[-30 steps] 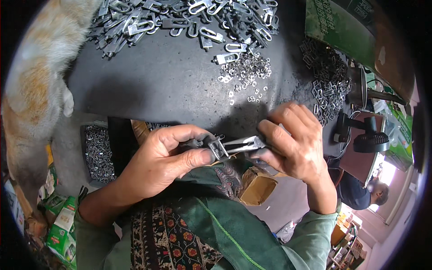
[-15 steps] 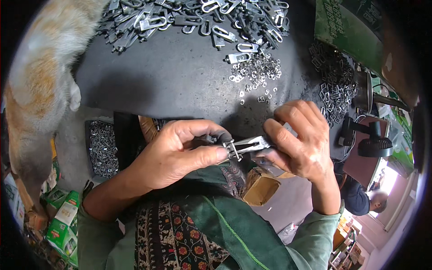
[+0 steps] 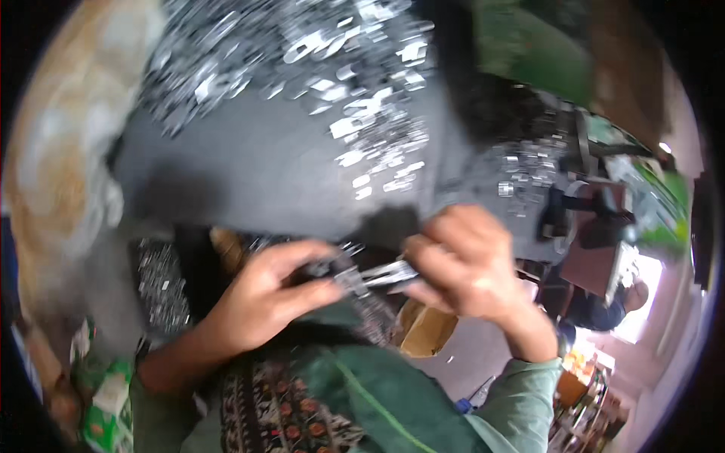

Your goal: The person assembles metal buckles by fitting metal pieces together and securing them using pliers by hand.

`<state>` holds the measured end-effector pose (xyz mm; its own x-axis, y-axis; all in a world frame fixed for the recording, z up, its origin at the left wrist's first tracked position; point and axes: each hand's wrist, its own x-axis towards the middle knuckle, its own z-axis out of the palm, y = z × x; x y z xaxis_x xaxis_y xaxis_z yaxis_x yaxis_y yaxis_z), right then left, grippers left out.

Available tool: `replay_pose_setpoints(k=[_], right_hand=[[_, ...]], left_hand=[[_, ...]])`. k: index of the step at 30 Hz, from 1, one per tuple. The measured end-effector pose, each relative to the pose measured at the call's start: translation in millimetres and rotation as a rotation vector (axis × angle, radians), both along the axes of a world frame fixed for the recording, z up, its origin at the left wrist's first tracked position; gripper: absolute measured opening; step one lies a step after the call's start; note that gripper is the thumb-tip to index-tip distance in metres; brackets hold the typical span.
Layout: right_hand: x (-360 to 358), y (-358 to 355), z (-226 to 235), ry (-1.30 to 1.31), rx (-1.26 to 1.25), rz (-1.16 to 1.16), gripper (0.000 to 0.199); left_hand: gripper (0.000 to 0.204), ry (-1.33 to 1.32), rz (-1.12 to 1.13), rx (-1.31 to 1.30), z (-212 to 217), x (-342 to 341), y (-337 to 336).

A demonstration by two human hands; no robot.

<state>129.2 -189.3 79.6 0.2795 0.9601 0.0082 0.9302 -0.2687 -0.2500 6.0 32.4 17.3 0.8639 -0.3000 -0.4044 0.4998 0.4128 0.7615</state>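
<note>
Motion smears the whole head view. My left hand [image 3: 264, 294] is closed, its thumb and fingers pinching a small silvery metal fitting [image 3: 350, 281]. Opposite it, my right hand [image 3: 472, 264] is curled round a slim, forked silvery metal piece [image 3: 389, 273], whose prongs reach left to the fitting. Blur hides whether the piece is a pliers-like tool or a part, and whether it grips the fitting. Both hands are over my lap at the bench's near edge. Beyond them, a heap of looped metal clips [image 3: 302, 49] and a scatter of small metal rings [image 3: 385, 143] lie on the dark bench [image 3: 234, 185].
A white and orange furry animal [image 3: 72, 143] lies along the left. Below the bench are a bin of small metal parts [image 3: 161, 291] and an open cardboard box [image 3: 429, 328]. Rectangular metal loops [image 3: 529, 170] and a small black fan [image 3: 608, 226] are right. A person [image 3: 604, 306] is farther off.
The whole view has swung, so the bench and its heaps appear farther left and lower, now blurred. Both hands keep their grips, with the fitting and forked piece still end to end.
</note>
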Motion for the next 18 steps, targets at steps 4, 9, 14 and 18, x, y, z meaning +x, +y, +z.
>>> replay_pose_setpoints(k=[4, 9, 14, 18], right_hand=[[-3.9, -8.0, 10.9, -0.072, 0.052, -0.162, 0.024], [21.9, -40.9, 86.8, -0.593, 0.707, -0.413, 0.027], [80.2, -58.6, 116.2, -0.291, 0.746, -1.059, 0.046], [104.9, -61.4, 84.0, -0.551, 0.708, -1.123, 0.036]], left_hand=[[0.021, 0.119, 0.018, 0.002, -30.5, -18.5, -4.7], [0.027, 0.115, 0.133, 0.221, -78.5, -39.6, -6.2], [0.028, 0.057, 0.119, 0.241, -90.1, -32.6, -8.8], [0.028, 0.032, 0.091, 0.293, -95.0, -32.3, -10.9]])
